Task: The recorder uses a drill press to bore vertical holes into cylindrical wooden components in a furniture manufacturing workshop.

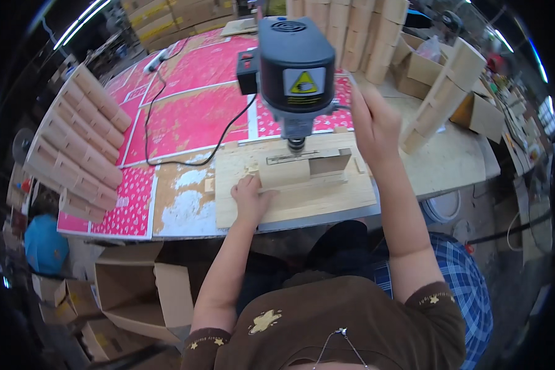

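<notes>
A bench drill press with a black motor housing (297, 58) stands in front of me, its chuck (296, 145) just above a pale wooden block (287, 174) with a curved side. This block sits in a jig on a flat wooden board (290, 208). A slotted strip lies along the jig's top. My left hand (248, 196) is at the block's left end, fingers curled against it and thumb along the front. To the right of the motor housing, my right hand (376, 126) is raised and closed around the drill press handle, which the fingers mostly hide.
Stacked wooden blocks stand at left (80, 145), behind the drill and at right (444, 98). A black cord (185, 163) loops across the pink-covered table (191, 126). Cardboard boxes are at back right (416, 74) and below the front edge (132, 287).
</notes>
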`<action>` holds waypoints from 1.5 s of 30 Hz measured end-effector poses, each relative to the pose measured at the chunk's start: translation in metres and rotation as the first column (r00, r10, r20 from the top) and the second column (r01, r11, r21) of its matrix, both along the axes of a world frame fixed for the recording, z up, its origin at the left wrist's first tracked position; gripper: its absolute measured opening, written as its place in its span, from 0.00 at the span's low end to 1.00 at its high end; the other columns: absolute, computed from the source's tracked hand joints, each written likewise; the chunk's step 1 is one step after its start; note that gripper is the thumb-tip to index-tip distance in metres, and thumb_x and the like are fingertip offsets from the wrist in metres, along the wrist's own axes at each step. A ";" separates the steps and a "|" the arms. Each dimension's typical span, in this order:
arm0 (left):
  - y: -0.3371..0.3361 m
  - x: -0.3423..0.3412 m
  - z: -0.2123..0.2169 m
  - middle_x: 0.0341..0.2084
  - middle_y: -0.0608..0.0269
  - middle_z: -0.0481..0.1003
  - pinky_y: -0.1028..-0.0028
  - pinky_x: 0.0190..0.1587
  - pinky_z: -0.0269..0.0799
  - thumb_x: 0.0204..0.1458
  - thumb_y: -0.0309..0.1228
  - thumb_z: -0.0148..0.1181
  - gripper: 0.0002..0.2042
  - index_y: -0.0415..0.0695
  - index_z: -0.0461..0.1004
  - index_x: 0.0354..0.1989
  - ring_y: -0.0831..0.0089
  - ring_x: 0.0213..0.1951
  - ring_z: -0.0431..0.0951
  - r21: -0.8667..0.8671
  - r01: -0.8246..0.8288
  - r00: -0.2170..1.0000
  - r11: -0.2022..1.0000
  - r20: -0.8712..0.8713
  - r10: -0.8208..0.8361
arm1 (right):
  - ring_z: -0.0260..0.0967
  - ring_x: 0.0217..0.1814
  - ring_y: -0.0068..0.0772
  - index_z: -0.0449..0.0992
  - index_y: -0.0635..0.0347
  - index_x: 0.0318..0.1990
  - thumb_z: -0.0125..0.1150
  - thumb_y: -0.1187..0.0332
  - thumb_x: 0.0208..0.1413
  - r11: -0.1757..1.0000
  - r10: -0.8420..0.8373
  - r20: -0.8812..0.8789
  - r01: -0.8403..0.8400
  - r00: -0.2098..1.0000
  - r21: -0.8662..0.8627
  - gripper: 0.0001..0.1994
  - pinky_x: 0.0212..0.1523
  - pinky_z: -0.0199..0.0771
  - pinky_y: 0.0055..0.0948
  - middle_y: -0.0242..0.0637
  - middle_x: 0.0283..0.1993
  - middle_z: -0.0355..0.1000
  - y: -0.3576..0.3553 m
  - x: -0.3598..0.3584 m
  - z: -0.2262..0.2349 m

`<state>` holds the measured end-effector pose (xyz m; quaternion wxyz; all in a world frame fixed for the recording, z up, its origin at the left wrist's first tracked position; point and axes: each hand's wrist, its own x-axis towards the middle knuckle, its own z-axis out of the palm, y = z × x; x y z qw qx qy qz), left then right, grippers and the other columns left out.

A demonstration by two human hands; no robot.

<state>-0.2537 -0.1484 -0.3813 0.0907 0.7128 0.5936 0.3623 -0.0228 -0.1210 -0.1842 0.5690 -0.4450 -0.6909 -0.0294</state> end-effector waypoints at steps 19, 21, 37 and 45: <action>0.002 0.032 0.001 0.28 0.69 0.68 0.63 0.45 0.50 0.33 0.39 0.67 0.28 0.51 0.70 0.48 0.68 0.38 0.67 -0.017 0.000 1.000 1.000 -0.027 -0.001 | 0.63 0.18 0.42 0.69 0.63 0.22 0.54 0.73 0.47 0.988 0.061 -0.023 -0.063 0.998 -0.142 0.06 0.21 0.61 0.33 0.43 0.18 0.64 -0.036 0.000 -0.034; 0.003 0.031 -0.001 0.28 0.69 0.68 0.62 0.45 0.49 0.33 0.40 0.67 0.28 0.51 0.70 0.48 0.68 0.38 0.67 -0.024 0.004 0.999 1.000 -0.045 -0.005 | 0.63 0.17 0.40 0.70 0.63 0.22 0.56 0.75 0.47 0.995 0.061 -0.069 -0.067 0.996 -0.075 0.05 0.21 0.60 0.33 0.42 0.17 0.64 -0.032 -0.002 -0.063; 0.002 0.032 0.002 0.29 0.69 0.70 0.59 0.49 0.49 0.31 0.39 0.68 0.22 0.52 0.73 0.40 0.68 0.39 0.68 -0.081 -0.009 1.000 0.997 -0.005 0.008 | 0.65 0.16 0.43 0.72 0.60 0.25 0.57 0.68 0.50 0.989 0.044 -0.137 -0.023 0.990 0.149 0.06 0.18 0.62 0.37 0.40 0.17 0.67 0.021 -0.007 0.001; 0.006 0.033 0.010 0.26 0.70 0.70 0.58 0.50 0.50 0.30 0.35 0.69 0.17 0.51 0.76 0.34 0.69 0.38 0.68 -0.170 0.040 0.979 0.985 0.204 -0.005 | 0.69 0.29 0.46 0.71 0.61 0.37 0.51 0.58 0.55 0.992 -0.070 -0.075 0.061 0.995 -0.112 0.14 0.32 0.67 0.37 0.48 0.27 0.71 0.077 -0.002 0.022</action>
